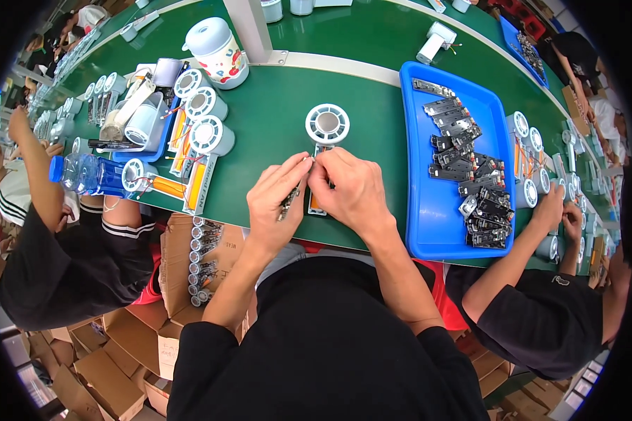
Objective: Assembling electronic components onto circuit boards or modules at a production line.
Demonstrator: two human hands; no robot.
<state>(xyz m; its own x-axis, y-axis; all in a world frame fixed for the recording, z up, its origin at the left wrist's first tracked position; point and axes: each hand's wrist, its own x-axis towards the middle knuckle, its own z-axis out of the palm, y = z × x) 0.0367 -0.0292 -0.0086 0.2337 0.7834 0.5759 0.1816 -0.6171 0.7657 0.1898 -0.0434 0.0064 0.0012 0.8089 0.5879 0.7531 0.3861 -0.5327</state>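
A white handheld fan (328,125) lies on the green table in front of me, its round grille up and its narrow handle running toward me. My left hand (275,200) is closed around a small dark circuit-board piece (286,203), which shows beneath the palm. My right hand (352,188) bends over the handle with fingers pinched together. Both hands' fingertips nearly meet just below the fan head. Whatever small part lies in the right pinch is hidden, and the hands cover much of the handle.
To the right stands a blue tray (419,210) with several dark circuit-board pieces (481,182). Leftward are several open fans (212,135) with orange batteries, a water bottle (84,175) and a lidded white cup (216,52). Co-workers sit on both sides; a cardboard box (177,263) stands below the table edge.
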